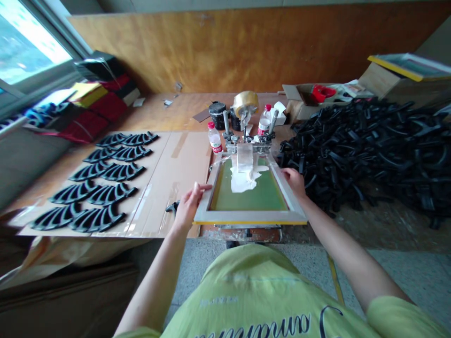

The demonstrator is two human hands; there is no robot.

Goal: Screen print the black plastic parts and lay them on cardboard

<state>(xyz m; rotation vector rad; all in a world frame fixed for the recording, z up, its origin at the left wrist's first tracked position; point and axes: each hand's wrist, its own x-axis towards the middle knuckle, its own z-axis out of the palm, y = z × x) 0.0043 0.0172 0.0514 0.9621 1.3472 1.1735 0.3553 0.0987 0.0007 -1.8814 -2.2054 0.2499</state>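
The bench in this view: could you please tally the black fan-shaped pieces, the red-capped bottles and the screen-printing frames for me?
Black fan-shaped pieces: 10
Red-capped plastic bottles: 2
Screen-printing frame: 1
Total: 13

The screen frame [250,216] is dull grey metal around smooth green mesh [250,199] smeared with glossy white ink [243,180]. On the left, satiny black plastic pieces [93,219] lie on matt brown cardboard [183,159]; the far wood panelling [246,47] is glossy.
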